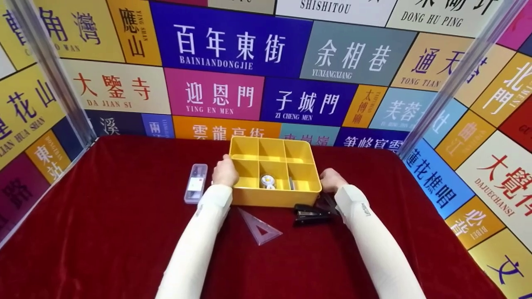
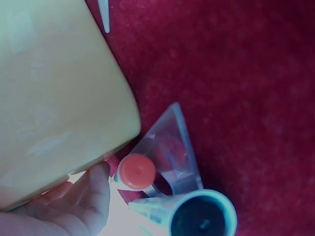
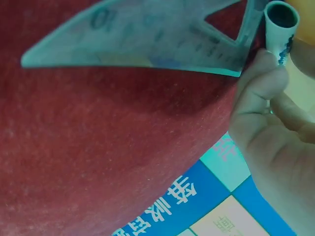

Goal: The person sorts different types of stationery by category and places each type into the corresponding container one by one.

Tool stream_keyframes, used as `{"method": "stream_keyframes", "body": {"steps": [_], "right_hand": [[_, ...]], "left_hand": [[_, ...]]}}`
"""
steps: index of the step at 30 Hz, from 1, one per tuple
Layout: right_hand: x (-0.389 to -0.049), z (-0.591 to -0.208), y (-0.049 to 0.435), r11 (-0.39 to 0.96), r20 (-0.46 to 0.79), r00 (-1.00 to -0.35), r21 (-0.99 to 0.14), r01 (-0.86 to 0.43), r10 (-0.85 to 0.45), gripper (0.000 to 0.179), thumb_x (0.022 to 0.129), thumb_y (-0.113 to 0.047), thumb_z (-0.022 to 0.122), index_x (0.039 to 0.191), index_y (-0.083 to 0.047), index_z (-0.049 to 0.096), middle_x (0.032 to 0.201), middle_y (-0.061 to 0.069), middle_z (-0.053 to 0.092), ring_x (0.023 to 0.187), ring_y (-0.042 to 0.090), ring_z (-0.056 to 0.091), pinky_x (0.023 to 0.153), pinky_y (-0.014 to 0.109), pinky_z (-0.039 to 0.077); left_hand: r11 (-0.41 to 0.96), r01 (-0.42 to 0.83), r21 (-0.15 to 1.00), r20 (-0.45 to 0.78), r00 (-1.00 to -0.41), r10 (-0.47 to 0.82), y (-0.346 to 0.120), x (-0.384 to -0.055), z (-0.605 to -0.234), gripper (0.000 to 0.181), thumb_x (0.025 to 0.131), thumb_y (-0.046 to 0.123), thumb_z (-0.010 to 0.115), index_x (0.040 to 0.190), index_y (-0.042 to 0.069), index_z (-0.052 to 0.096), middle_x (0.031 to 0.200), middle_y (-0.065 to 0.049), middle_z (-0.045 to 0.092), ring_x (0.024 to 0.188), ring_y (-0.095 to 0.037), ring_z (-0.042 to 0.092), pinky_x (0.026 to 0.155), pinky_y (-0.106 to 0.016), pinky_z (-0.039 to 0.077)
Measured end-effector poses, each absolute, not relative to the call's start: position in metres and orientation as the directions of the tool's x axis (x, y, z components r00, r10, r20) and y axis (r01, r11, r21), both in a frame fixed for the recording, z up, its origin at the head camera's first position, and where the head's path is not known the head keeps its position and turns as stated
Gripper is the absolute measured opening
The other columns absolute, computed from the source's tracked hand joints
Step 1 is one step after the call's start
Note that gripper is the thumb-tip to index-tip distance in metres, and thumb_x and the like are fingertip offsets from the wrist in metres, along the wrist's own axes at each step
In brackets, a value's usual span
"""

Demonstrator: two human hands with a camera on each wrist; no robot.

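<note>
A yellow box with six compartments (image 1: pixel 274 198) stands on the table between both hands. My left hand (image 1: pixel 225 171) grips its left side; in the left wrist view the fingers (image 2: pixel 91 191) lie against the box's lower edge. At the opposite side, my right hand (image 1: pixel 331 180) holds the box with curled fingers. Its fingertips are right beside a white tube (image 3: pixel 276 37) with a dark open end. A clear set square (image 3: pixel 147 37) shows close to that tube. One compartment contains a white round item (image 1: pixel 267 180); another has a thin dark item (image 1: pixel 291 183).
A clear lidded case (image 1: pixel 195 182) lies left of the box. In front are a transparent set square (image 1: pixel 251 222) and a black stapler (image 1: pixel 311 215). A red-capped item (image 2: pixel 138 171) sits near the box in the left wrist view. Sign-printed walls (image 1: pixel 232 41) enclose the red-covered table (image 1: pixel 124 232).
</note>
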State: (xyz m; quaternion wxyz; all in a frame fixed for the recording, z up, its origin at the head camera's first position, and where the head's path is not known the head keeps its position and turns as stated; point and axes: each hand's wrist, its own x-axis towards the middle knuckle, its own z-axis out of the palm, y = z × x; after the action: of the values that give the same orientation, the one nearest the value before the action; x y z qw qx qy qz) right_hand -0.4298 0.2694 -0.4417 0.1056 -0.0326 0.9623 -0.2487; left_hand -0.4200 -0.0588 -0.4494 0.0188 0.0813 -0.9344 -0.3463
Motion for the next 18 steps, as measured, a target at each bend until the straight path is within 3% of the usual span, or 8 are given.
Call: {"method": "stream_keyframes", "body": {"steps": [5, 10, 18], "right_hand": [[-0.4292, -0.4431, 0.2704, 0.821, -0.167, -0.979, -0.571, 0.001, -0.115, 0.018, 0.084, -0.006, 0.061, 0.085, 0.007, 0.073, 0.057, -0.006, 0.054, 0.051, 0.008, 0.047, 0.05, 0.02, 0.039], [-0.4292, -0.443, 0.2712, 0.783, -0.109, -0.993, -0.621, 0.028, -0.051, 0.024, 0.088, -0.01, 0.063, 0.098, 0.008, 0.075, 0.072, -0.001, 0.067, 0.062, 0.008, 0.053, 0.057, 0.018, 0.044], [-0.4303, -0.438, 0.2681, 0.796, 0.006, -0.999, -0.605, 0.038, 0.052, 0.02, 0.084, -0.016, 0.07, 0.093, 0.002, 0.064, 0.087, 0.008, 0.065, 0.084, 0.022, 0.058, 0.068, 0.022, 0.044]], "left_hand": [[0.745, -0.141, 0.652, -0.022, -0.986, -0.167, -0.0591, -0.4202, -0.4505, 0.048, 0.091, 0.004, 0.057, 0.138, -0.001, 0.045, 0.131, -0.029, 0.062, 0.118, -0.046, 0.062, 0.099, -0.054, 0.052], [0.74, -0.147, 0.656, -0.031, -0.985, -0.169, -0.0591, -0.4196, -0.45, 0.048, 0.09, 0.005, 0.058, 0.136, -0.001, 0.046, 0.131, -0.029, 0.061, 0.119, -0.046, 0.061, 0.101, -0.054, 0.051], [0.739, -0.153, 0.656, -0.038, -0.985, -0.17, -0.0599, -0.4182, -0.4483, 0.044, 0.091, 0.004, 0.057, 0.133, -0.001, 0.047, 0.131, -0.028, 0.062, 0.12, -0.045, 0.061, 0.101, -0.054, 0.051]]}}
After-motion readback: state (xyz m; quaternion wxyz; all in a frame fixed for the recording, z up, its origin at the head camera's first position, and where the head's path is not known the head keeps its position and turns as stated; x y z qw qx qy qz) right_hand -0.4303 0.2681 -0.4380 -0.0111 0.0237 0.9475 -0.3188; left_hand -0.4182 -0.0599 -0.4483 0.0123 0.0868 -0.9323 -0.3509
